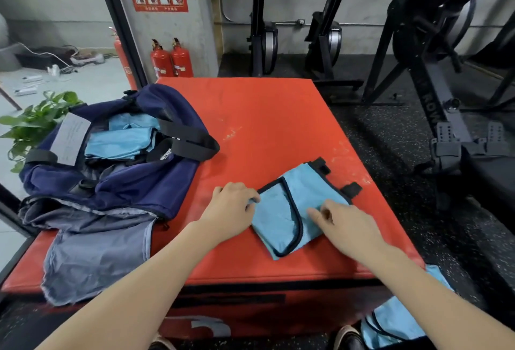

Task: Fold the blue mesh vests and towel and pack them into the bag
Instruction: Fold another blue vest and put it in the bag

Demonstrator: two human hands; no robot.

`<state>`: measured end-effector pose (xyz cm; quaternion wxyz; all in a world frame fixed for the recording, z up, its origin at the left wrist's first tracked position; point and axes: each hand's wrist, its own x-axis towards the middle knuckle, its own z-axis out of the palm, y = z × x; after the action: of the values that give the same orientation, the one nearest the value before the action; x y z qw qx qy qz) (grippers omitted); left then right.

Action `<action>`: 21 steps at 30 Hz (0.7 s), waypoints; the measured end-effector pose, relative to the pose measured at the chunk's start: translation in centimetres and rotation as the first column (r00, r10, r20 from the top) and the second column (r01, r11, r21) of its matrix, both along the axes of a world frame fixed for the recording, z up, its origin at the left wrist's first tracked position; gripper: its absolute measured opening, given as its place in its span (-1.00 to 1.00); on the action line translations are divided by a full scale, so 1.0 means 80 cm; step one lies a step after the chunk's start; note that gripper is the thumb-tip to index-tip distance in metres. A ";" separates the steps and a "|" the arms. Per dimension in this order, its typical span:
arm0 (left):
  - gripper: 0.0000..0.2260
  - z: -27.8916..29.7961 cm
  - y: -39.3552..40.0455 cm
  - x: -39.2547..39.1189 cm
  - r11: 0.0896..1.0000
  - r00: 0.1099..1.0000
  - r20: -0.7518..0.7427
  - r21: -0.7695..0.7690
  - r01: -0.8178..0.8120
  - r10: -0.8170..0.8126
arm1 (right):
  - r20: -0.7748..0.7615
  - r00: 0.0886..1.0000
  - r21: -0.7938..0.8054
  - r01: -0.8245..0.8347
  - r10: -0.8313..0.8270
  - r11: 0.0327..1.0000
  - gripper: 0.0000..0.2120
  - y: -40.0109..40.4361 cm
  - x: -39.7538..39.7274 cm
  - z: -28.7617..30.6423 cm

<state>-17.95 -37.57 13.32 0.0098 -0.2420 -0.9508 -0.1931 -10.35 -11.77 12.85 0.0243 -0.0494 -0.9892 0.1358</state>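
On the left of the red mat [264, 115], the navy bag [117, 171] is lying open with light-blue folded pieces [119, 140] already sitting inside it, and a grey cloth [92, 252], probably the towel, is spreading out just in front of it. In the middle, the left hand [232, 210] is gripping the near-left edge of a partly folded vest [295, 207], fingers curling over the black trim. The right hand [345, 224] is resting on top of the vest, fingers loosely bent and seemingly pinching the fabric. The vest's long axis is running from near-left to far-right, with its black tabs pointing away. Both hands are touching it, and the left one is lying nearer the bag. Another blue piece [395, 322] is hanging at the lower right.
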 end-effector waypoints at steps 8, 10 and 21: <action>-0.74 -0.004 0.007 0.041 0.985 0.984 -0.072 0.052 0.165 -0.161 | -0.216 0.957 -0.208 -0.240 0.195 0.948 -0.58 0.017 -0.017 0.000; -0.79 -0.005 0.007 0.040 0.975 0.971 -0.123 0.066 0.212 -0.203 | -0.246 0.909 -0.206 -0.388 0.337 0.898 -0.54 0.006 -0.006 -0.003; -0.64 -0.014 0.005 0.039 0.949 0.947 -0.074 0.031 0.314 -0.311 | -0.195 0.873 -0.159 -0.479 0.448 0.863 -0.95 -0.015 0.001 -0.010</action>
<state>-14.85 -37.16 12.21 0.0166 -0.3958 -0.8953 -0.2038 -10.25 -12.99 12.08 0.0607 0.1985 -0.9481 0.2408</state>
